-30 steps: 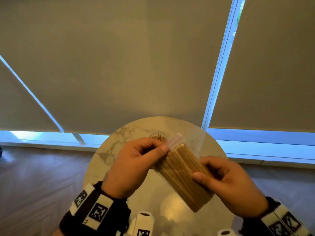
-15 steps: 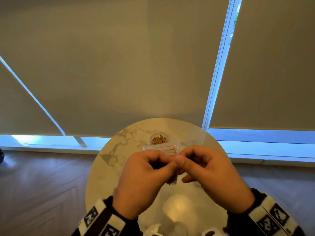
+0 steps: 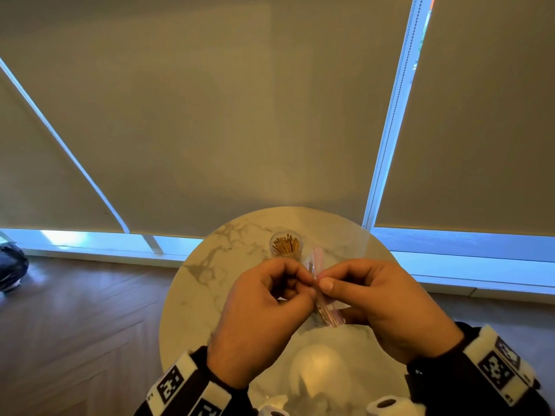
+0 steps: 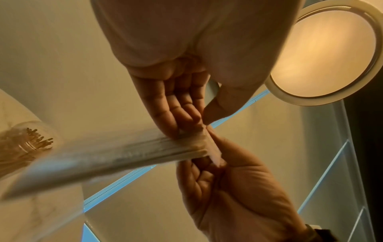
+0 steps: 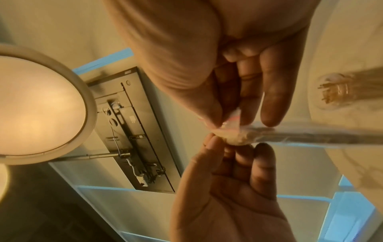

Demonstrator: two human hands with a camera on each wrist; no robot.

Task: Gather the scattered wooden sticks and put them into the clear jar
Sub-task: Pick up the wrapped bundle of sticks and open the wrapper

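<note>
Marble-patterned and round, the tabletop in the head view carries the clear jar near its far edge, already partly stocked with wooden sticks standing in it. No loose sticks show on the surface; the rest appear to be sealed in a clear plastic bag held above the middle of the tabletop. So the job looks part done: the bag has yet to be opened and emptied into the jar. Both hands are raised with knuckles toward the camera, the left hand and right hand meeting at the bag's mouth.

From the left wrist, the left hand's thumb and fingers pinch the bag's lip, the bag stretching off toward the jar.

From the right wrist, the right hand's fingertips nip the opposite lip, beside a pink strip, seemingly pulling the seal apart.
</note>
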